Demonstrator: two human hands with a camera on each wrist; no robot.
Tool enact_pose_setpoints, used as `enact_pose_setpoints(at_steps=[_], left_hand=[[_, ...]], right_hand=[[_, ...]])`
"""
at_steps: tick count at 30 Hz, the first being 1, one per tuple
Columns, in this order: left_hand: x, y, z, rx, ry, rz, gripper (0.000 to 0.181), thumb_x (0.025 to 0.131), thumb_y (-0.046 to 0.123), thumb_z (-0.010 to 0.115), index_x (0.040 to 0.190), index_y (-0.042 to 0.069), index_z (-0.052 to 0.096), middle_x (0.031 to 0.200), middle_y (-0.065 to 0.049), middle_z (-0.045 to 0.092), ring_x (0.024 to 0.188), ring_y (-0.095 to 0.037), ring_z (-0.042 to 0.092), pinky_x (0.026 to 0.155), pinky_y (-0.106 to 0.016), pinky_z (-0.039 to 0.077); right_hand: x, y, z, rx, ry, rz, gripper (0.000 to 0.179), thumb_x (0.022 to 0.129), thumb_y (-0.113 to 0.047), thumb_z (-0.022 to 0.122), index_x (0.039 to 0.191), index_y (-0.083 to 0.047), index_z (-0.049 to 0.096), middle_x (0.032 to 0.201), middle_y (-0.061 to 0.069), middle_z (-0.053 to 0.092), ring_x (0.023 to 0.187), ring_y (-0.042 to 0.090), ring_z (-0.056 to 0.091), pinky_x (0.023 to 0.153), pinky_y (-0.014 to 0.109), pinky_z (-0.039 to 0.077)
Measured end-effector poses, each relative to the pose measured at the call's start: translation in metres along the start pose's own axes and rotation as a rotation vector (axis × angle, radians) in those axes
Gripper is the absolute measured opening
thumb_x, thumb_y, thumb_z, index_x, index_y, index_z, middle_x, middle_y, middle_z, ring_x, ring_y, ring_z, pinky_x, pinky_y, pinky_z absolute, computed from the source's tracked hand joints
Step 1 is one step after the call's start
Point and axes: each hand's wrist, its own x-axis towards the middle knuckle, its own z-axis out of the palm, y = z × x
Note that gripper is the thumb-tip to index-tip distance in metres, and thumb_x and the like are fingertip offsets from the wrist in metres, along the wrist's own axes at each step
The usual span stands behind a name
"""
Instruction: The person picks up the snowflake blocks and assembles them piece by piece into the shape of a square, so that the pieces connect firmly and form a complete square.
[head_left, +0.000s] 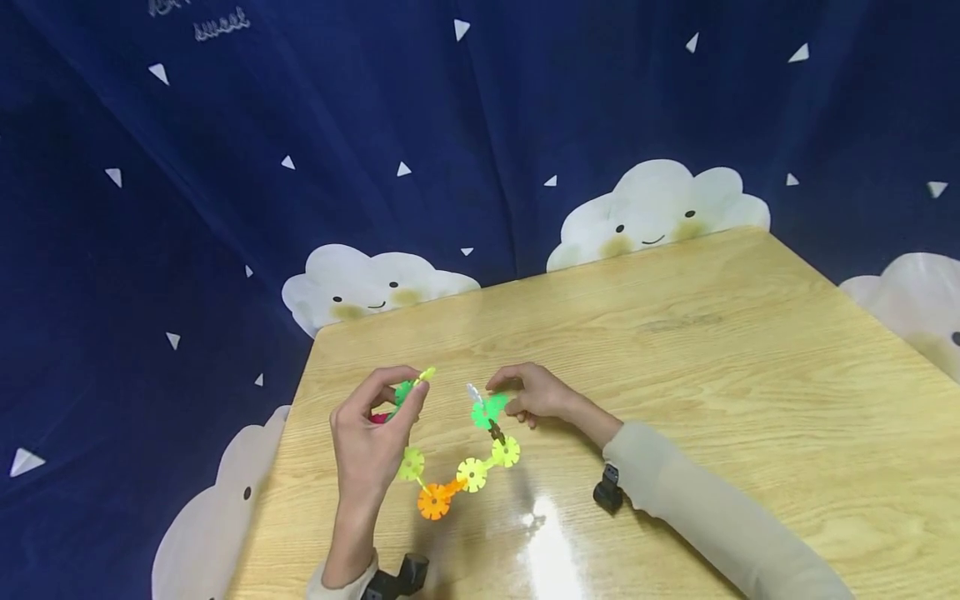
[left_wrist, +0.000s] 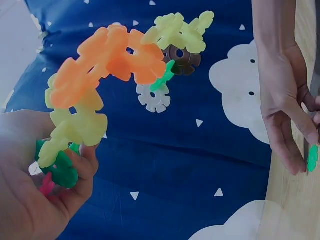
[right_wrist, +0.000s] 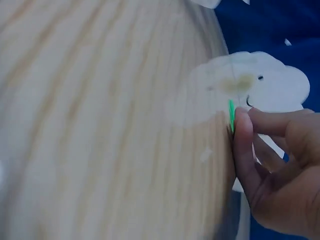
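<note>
A chain of notched plastic snowflake discs (head_left: 433, 502) hangs in a curve from my left hand (head_left: 369, 429). That hand grips the chain's end, where green and pink-red discs (left_wrist: 47, 185) sit among the fingers. From there it runs through yellow, orange and yellow again to a brown disc (left_wrist: 182, 61), a green one and a white disc (left_wrist: 153, 98) at the free end. My right hand (head_left: 546, 392) pinches a single green disc (right_wrist: 231, 115) between thumb and finger. In the head view that disc overlaps the chain's own green disc (head_left: 482, 414); the left wrist view shows it apart from the chain.
Beneath both hands lies a light wooden table (head_left: 645, 350), with a bright glare spot near its front. A dark blue curtain (head_left: 420, 100) with white triangles and smiling clouds (head_left: 660, 208) borders the table's back and sides. Each wrist wears a black camera (head_left: 608, 490).
</note>
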Motion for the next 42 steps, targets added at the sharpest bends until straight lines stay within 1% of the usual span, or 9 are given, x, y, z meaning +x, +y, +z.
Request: enact_pose_setpoints(at_steps=[5, 10, 13, 18, 20, 25, 31, 36, 42], left_hand=[[0.000, 0.001, 0.003, -0.014, -0.001, 0.003, 0.013, 0.089, 0.007, 0.083, 0.099, 0.014, 0.078, 0.065, -0.001, 0.066, 0.052, -0.011, 0.056, 0.032, -0.019, 0.025], [-0.002, 0.000, 0.006, -0.016, -0.014, -0.006, 0.012, 0.089, 0.008, 0.082, 0.098, 0.015, 0.078, 0.064, 0.000, 0.066, 0.051, -0.011, 0.058, 0.031, -0.019, 0.027], [-0.004, 0.000, 0.006, -0.016, -0.019, -0.014, 0.013, 0.089, 0.008, 0.083, 0.098, 0.015, 0.078, 0.064, 0.001, 0.066, 0.049, -0.011, 0.057, 0.031, -0.019, 0.026], [-0.005, 0.001, 0.008, -0.017, -0.035, -0.012, 0.012, 0.089, 0.009, 0.082, 0.098, 0.016, 0.077, 0.065, 0.003, 0.067, 0.048, -0.014, 0.057, 0.031, -0.020, 0.026], [-0.006, 0.001, 0.009, -0.019, -0.041, -0.008, 0.012, 0.090, 0.009, 0.082, 0.099, 0.016, 0.077, 0.065, 0.003, 0.067, 0.049, -0.014, 0.058, 0.030, -0.020, 0.027], [-0.005, 0.001, 0.010, -0.015, -0.046, 0.004, 0.012, 0.090, 0.008, 0.081, 0.099, 0.015, 0.077, 0.065, 0.003, 0.067, 0.049, -0.011, 0.059, 0.030, -0.020, 0.028], [-0.003, 0.003, 0.012, -0.014, -0.049, 0.011, 0.011, 0.091, 0.009, 0.081, 0.099, 0.015, 0.077, 0.065, 0.002, 0.067, 0.051, -0.012, 0.061, 0.030, -0.020, 0.028], [-0.003, 0.004, 0.015, -0.025, -0.050, 0.010, 0.011, 0.090, 0.009, 0.081, 0.098, 0.015, 0.077, 0.065, 0.002, 0.067, 0.052, -0.015, 0.060, 0.031, -0.019, 0.028], [-0.003, 0.006, 0.021, -0.032, -0.052, 0.023, 0.012, 0.089, 0.008, 0.082, 0.098, 0.015, 0.078, 0.067, 0.001, 0.068, 0.054, -0.009, 0.057, 0.033, -0.018, 0.029]], right_hand=[[0.001, -0.004, 0.006, -0.234, 0.044, -0.067, 0.037, 0.087, 0.015, 0.071, 0.111, -0.012, 0.076, 0.130, 0.014, 0.067, 0.052, 0.016, 0.056, 0.043, 0.021, 0.044], [0.000, -0.004, 0.010, -0.396, 0.077, -0.074, 0.037, 0.083, 0.014, 0.077, 0.106, -0.015, 0.078, 0.119, 0.005, 0.071, 0.099, 0.020, 0.068, 0.078, 0.032, 0.058], [-0.003, -0.003, 0.010, -0.419, 0.073, -0.080, 0.036, 0.082, 0.014, 0.078, 0.107, -0.012, 0.079, 0.115, 0.003, 0.072, 0.102, 0.023, 0.068, 0.086, 0.037, 0.058], [-0.012, 0.001, 0.003, -0.244, 0.034, -0.066, 0.023, 0.088, 0.013, 0.072, 0.100, -0.005, 0.080, 0.093, 0.008, 0.073, 0.054, 0.018, 0.061, 0.052, 0.029, 0.057], [-0.017, 0.000, -0.001, -0.135, 0.011, -0.043, 0.018, 0.092, 0.012, 0.069, 0.097, -0.003, 0.079, 0.083, 0.014, 0.071, 0.050, 0.016, 0.056, 0.047, 0.027, 0.055], [-0.026, -0.006, -0.010, 0.071, 0.005, -0.036, 0.018, 0.097, 0.008, 0.064, 0.104, -0.001, 0.079, 0.085, 0.023, 0.072, 0.064, 0.026, 0.068, 0.062, 0.040, 0.064], [-0.035, -0.025, -0.021, 0.247, 0.056, -0.160, 0.026, 0.101, 0.003, 0.062, 0.123, 0.000, 0.074, 0.110, 0.020, 0.075, 0.097, 0.046, 0.073, 0.088, 0.048, 0.062], [-0.047, -0.054, -0.022, 0.414, 0.132, -0.250, 0.031, 0.100, -0.004, 0.067, 0.131, 0.003, 0.069, 0.101, 0.008, 0.076, 0.091, 0.030, 0.075, 0.091, 0.040, 0.062], [-0.060, -0.090, -0.011, 0.676, 0.148, -0.363, 0.013, 0.099, -0.001, 0.066, 0.111, -0.005, 0.070, 0.096, 0.003, 0.073, 0.084, 0.018, 0.069, 0.087, 0.035, 0.062]])
